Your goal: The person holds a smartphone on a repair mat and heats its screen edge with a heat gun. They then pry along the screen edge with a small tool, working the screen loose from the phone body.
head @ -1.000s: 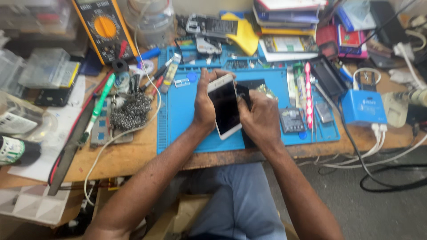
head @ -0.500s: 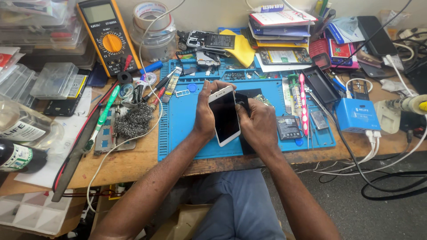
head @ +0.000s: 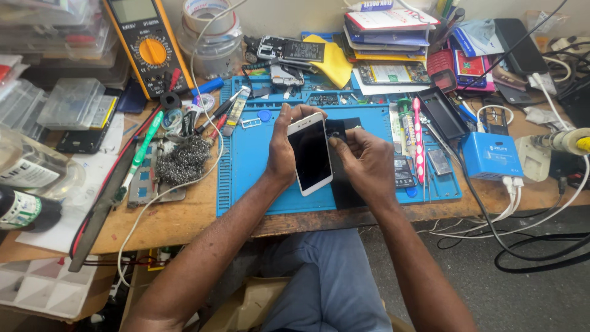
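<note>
A white-framed smartphone (head: 310, 154) with a dark, unlit screen is held upright and slightly tilted above the middle of the blue work mat (head: 252, 166), which is laid on the wooden table (head: 184, 215). The phone is clamped along its left edge by the left hand (head: 281, 150), with the fingertips curled over its far top corner. The right hand (head: 365, 161) is closed against the phone's right edge, and a small dark part seems to be pinched between its thumb and forefinger, though this cannot be made out clearly. A black pad (head: 344, 190) is seen beneath the hands. To the far left a yellow multimeter (head: 147, 46) is propped, and a grey wire-wool cleaner (head: 183, 161) is set to the left of the mat; a blue charger box (head: 490, 155) is placed to the right. Compared with the earlier frames, the phone is kept in the same two-handed grip at the same spot on the mat, while the view has been shifted slightly so that less of the far table edge is shown.
</note>
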